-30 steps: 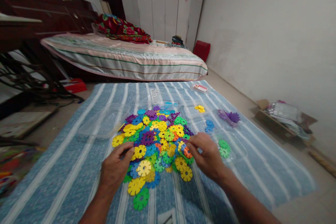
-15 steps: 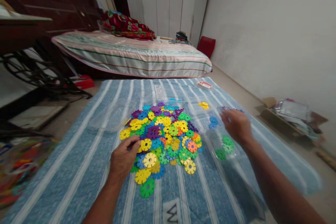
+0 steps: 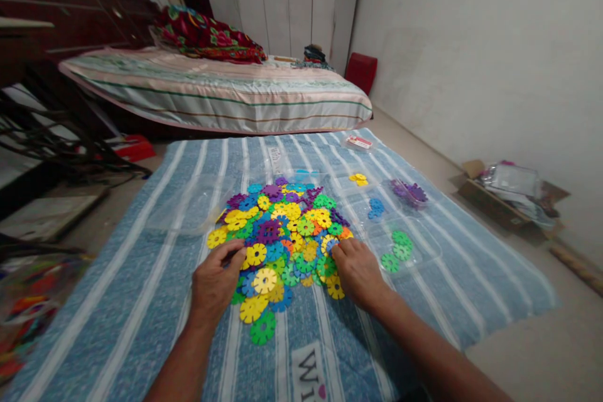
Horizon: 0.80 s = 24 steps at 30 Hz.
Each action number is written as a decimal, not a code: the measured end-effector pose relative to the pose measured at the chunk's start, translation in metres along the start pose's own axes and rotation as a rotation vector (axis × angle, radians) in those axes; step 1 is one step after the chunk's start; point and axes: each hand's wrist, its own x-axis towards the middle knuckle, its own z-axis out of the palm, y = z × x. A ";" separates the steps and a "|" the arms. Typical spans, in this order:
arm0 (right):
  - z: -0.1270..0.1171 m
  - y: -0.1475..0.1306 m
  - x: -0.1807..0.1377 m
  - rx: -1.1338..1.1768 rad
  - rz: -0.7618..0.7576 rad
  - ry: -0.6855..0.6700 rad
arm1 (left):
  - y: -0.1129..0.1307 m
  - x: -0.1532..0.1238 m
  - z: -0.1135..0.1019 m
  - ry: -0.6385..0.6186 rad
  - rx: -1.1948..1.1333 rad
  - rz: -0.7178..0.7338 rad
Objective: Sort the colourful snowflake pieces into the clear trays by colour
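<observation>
With left hand and right hand curled lower-centre, grip indeterminable, notched plastic discs seem light, stiff; rim-pinch suits.

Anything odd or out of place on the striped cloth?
Nothing looks damaged. Only the jumbled pile of notched pieces looks untidy, mixed colours loose on the cloth, whereas the green pieces, blue pieces and yellow pieces to its right are grouped by colour.

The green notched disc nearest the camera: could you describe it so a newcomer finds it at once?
On the blue-and-white striped cloth, find the heap of multicoloured notched discs. Follow it to its near tip. There lies the green notched disc, lowest in view, its colour unlike the yellow disc and blue disc behind it.
</observation>
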 end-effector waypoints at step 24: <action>-0.022 0.016 0.037 0.031 0.048 -0.097 | -0.007 -0.005 -0.001 0.018 -0.062 0.073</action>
